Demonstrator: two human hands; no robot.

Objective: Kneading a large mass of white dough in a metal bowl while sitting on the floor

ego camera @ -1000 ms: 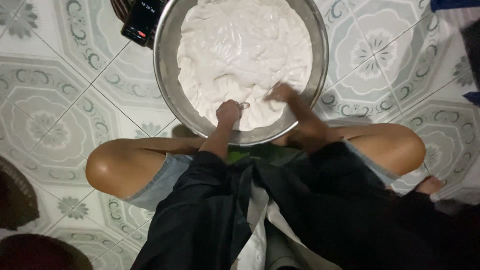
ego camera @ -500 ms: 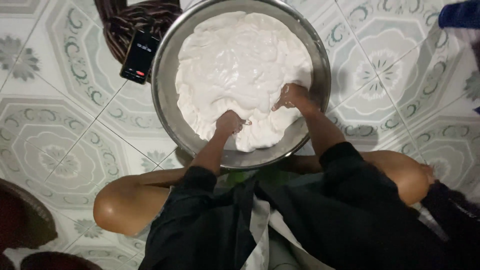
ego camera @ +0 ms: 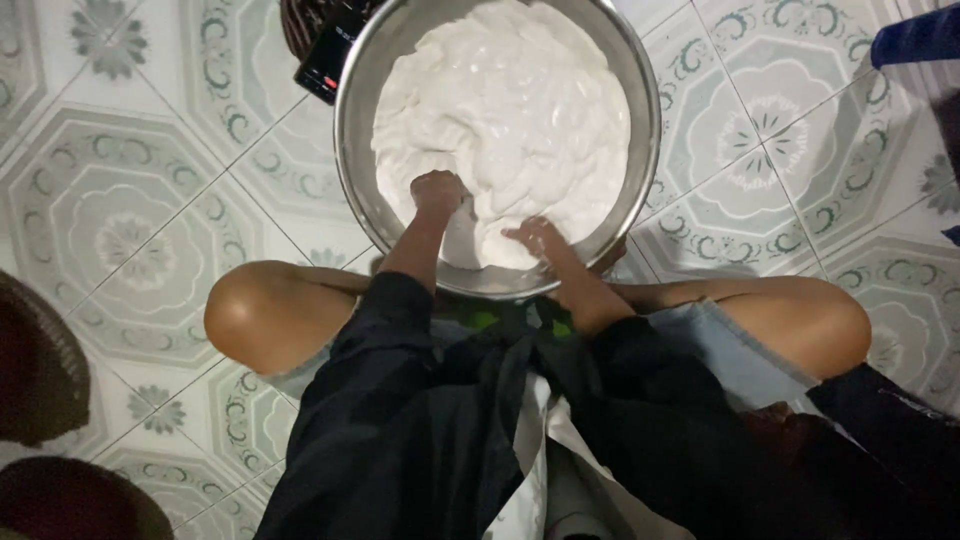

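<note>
A wide metal bowl [ego camera: 350, 150] stands on the tiled floor in front of my crossed legs. It holds a big mass of soft white dough [ego camera: 510, 110]. My left hand [ego camera: 438, 190] is a closed fist sunk into the near part of the dough. My right hand [ego camera: 535, 238] lies just right of it near the bowl's front rim. Its fingers are spread on the dough and smeared white. Both forearms come out of dark sleeves.
A dark phone [ego camera: 328, 58] rests on a dark woven basket [ego camera: 298, 20] at the bowl's upper left. Two dark round objects [ego camera: 40, 370] sit at the left edge. Blue cloth [ego camera: 915, 40] shows top right. My bare knees [ego camera: 255, 315] flank the bowl.
My right hand has moved from the bowl's right side to the near rim, close to my left hand. My left hand has pushed slightly farther into the dough.
</note>
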